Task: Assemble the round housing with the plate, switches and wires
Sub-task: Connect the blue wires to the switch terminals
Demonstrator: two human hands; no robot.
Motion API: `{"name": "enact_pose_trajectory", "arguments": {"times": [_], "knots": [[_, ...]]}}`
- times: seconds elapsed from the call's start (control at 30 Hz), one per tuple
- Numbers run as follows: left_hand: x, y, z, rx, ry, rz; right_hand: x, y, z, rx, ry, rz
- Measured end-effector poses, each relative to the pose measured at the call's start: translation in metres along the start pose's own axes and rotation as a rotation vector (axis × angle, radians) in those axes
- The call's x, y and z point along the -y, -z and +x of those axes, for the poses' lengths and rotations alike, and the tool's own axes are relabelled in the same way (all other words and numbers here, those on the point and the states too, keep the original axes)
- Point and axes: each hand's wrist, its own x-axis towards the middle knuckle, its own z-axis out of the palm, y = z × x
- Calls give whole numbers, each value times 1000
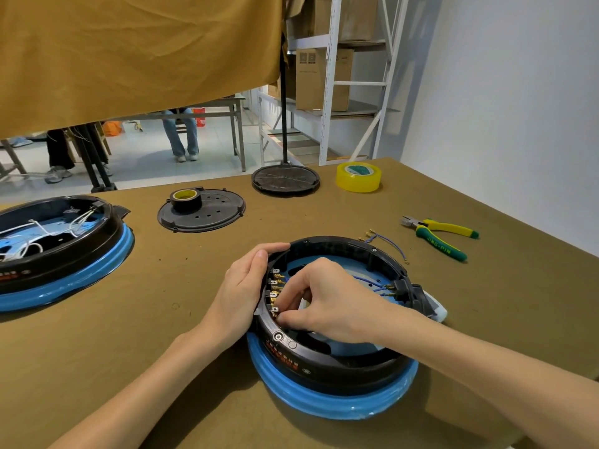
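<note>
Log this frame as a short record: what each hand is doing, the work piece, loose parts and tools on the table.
work piece: round housing, black on a blue ring, open side up
left hand: grips the housing's left rim
right hand: inside the housing, fingertips curled at the brass terminals; whether they pinch anything cannot be told
loose wire: blue, beyond the housing
tools: pliers, yellow tape
plate: black tape roll on it
second housing: far left, white wires inside

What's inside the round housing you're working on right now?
Inside the round housing: a row of brass terminals on the left wall, blue wires running to a connector, and a blue floor. The right hand covers the middle and whatever its fingertips hold.
</note>
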Motion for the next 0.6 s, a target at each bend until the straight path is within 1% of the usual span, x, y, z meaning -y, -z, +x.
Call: {"name": "enact_pose_trajectory", "arguments": {"times": [0.2, 0.4, 0.53, 0.6], "knots": [[1, 0, 0, -6, 19, -20, -8, 3, -2, -13, 13, 61], [-1, 0, -1, 58, 2, -26, -6, 1, 2, -14, 67, -11], [-3, 1, -1, 65, -11, 4, -5, -3, -2, -66, 107, -74], [-5, 3, 2, 88, -1, 49, -6, -2, -1, -78, 98, -80]]}}
